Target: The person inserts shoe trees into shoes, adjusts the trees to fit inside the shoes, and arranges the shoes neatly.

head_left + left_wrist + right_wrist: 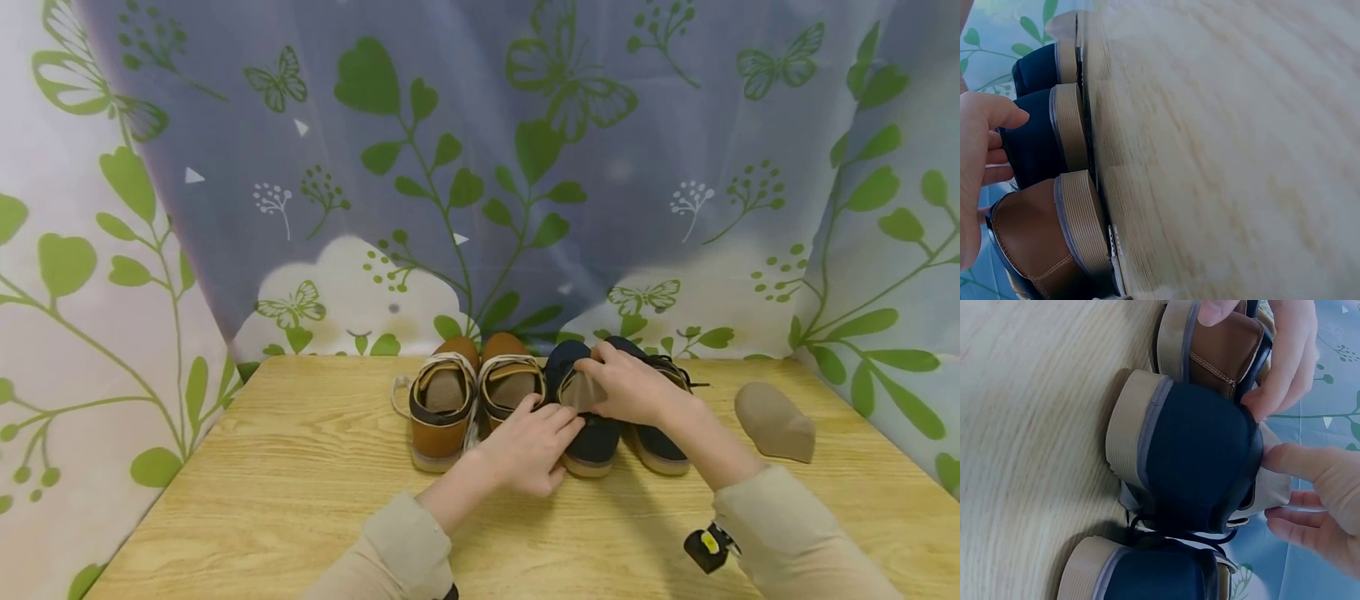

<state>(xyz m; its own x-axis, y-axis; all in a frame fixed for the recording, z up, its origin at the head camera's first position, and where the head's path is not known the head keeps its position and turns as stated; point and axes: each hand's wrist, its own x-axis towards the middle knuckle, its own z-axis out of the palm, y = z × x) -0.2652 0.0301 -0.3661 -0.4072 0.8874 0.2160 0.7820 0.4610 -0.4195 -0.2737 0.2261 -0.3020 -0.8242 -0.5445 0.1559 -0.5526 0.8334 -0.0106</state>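
Note:
My right hand (630,387) pinches a taupe shoe insert (1274,484) between thumb and fingers, partly inside the opening of a navy shoe (1200,450). The fingers of my left hand (521,446) reach to that shoe's collar at the heel and touch it. Its thumb (1013,115) stands apart from the fingers. The other navy shoe (660,446) with dark laces stands just to the right. On the left is a pair of brown shoes, a left one (435,437) and a right one (512,350), with pale laces and brownish insides. All heels face me.
A second taupe insert (776,423) lies on the wooden table (300,467) at the right. Behind the shoes hangs a patterned curtain (480,275) with leaves and butterflies, close to the table's back edge. A small black device (707,548) hangs at the right sleeve.

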